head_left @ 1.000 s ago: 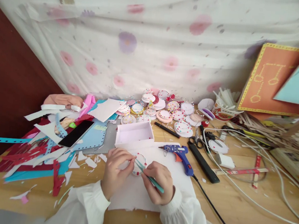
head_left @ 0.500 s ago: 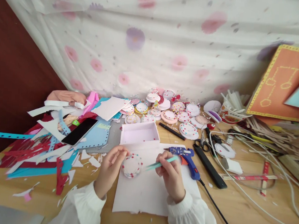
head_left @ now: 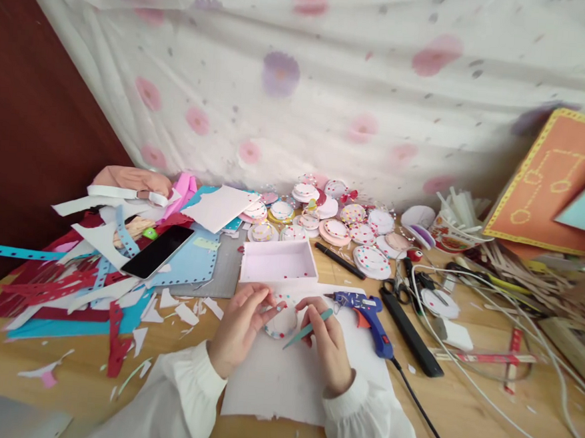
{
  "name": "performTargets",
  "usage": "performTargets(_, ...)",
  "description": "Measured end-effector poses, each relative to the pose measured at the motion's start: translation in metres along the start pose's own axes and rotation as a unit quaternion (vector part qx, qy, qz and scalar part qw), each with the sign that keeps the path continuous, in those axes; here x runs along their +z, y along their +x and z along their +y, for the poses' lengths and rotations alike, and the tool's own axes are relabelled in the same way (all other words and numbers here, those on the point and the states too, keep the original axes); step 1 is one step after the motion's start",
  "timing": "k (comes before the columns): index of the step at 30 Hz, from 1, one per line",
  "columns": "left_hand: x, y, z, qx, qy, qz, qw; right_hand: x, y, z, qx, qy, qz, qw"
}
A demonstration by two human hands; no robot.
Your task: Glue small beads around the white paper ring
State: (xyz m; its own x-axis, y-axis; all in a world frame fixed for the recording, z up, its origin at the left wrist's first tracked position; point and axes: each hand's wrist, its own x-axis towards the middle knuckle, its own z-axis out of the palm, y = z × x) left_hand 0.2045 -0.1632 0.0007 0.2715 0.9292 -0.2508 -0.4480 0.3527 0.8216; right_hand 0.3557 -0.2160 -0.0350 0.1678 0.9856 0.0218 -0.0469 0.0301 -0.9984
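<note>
My left hand (head_left: 246,319) pinches the edge of a small round piece (head_left: 275,333), edged with red and blue beads. Whether its white middle is a solid disc or the paper seen through a hoop, I cannot tell. My right hand (head_left: 328,345) is closed round slim, pointed teal tweezers (head_left: 307,329), whose tip points down and left beside the beaded piece. Its fingertips are close to the piece's right edge. Both hands are above a white sheet of paper (head_left: 275,391). Behind them is a shallow white box (head_left: 279,261) with a few red bits inside.
A blue glue gun (head_left: 373,321) lies right of the sheet, its cord running forward. Beyond it are a black bar-shaped tool (head_left: 412,334), scissors (head_left: 398,291) and white cables. Several bead-trimmed discs (head_left: 371,261) crowd the back. Paper scraps and a phone (head_left: 157,252) lie left.
My left hand has moved right with the beaded piece, now tilted and nearer my right hand. The tweezers' tip has swung lower. The camera view has shifted slightly.
</note>
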Motion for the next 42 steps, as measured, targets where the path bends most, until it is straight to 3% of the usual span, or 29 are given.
performTargets(4,-0.006,0.004,-0.007,-0.01,0.025,0.004,1.0,0.001,0.003,0.007,0.045,0.012,-0.019,0.999)
performTargets(7,-0.011,0.007,-0.007,0.025,0.055,0.008,0.998,0.002,0.005,0.013,0.08,0.022,-0.058,0.995)
performTargets(10,-0.015,0.007,0.001,0.059,0.077,0.017,0.995,0.003,0.007,0.013,0.091,0.027,-0.052,0.994)
performTargets(13,-0.016,0.004,0.006,0.049,0.072,0.015,0.996,0.003,0.007,0.009,0.111,0.061,-0.042,0.991)
performTargets(20,-0.016,0.001,-0.005,0.024,0.082,-0.01,0.996,0.005,0.007,0.005,0.186,0.163,-0.094,0.964)
performTargets(23,-0.021,0.004,-0.001,0.046,0.1,0.004,0.994,0.004,0.008,0.008,0.197,0.164,-0.081,0.963)
performTargets(30,-0.05,0.0,0.035,0.084,0.114,0.075,0.987,0.004,0.007,0.006,0.207,0.136,-0.052,0.967)
performTargets(35,-0.078,-0.016,0.062,0.124,0.126,0.136,0.975,0.004,0.006,0.005,0.153,0.106,0.011,0.982)
performTargets(42,-0.116,-0.041,0.063,0.113,0.137,0.139,0.974,-0.001,0.004,0.004,0.089,0.163,0.087,0.979)
